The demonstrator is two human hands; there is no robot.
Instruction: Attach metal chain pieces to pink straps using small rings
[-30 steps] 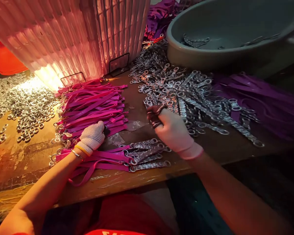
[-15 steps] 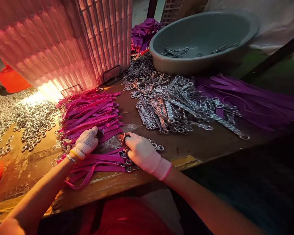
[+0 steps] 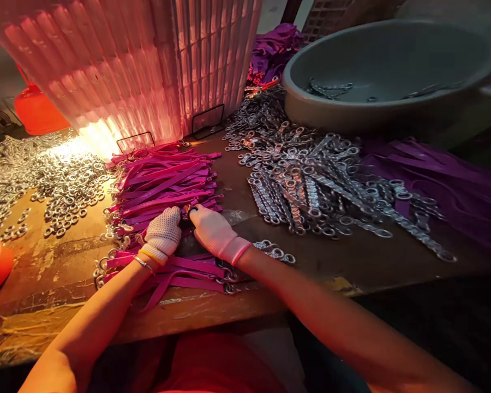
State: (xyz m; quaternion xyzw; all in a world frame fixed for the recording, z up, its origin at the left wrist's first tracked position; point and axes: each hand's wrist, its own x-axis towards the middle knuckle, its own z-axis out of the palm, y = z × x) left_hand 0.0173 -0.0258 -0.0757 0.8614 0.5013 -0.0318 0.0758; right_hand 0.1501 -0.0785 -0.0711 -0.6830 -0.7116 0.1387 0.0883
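Note:
My left hand (image 3: 163, 232), in a dotted knit glove, is closed near the front edge of a pile of magenta straps (image 3: 167, 183). Close beside it, my right hand (image 3: 215, 229), in a plain glove with a pink cuff, has thumb and fingers pinched together. Something small and dark shows between the two hands, too hidden to name. Below them lies a second bunch of magenta straps (image 3: 196, 266) with metal rings at its ends, partly covered by my left wrist. A few silver chain pieces (image 3: 276, 252) rest by my right wrist.
Twisted metal chains (image 3: 306, 185) are heaped on the right, before a large grey basin (image 3: 352, 112). Loose metal rings (image 3: 71, 191) lie at left near an orange container (image 3: 2, 267). A ribbed translucent panel (image 3: 126, 71) stands behind the straps; purple straps (image 3: 445, 180) lie far right.
My right hand has moved up and left to meet my left hand at the pile's edge. The reddish-brown linked piece seen at its fingertips is now mostly hidden. The view has shifted left.

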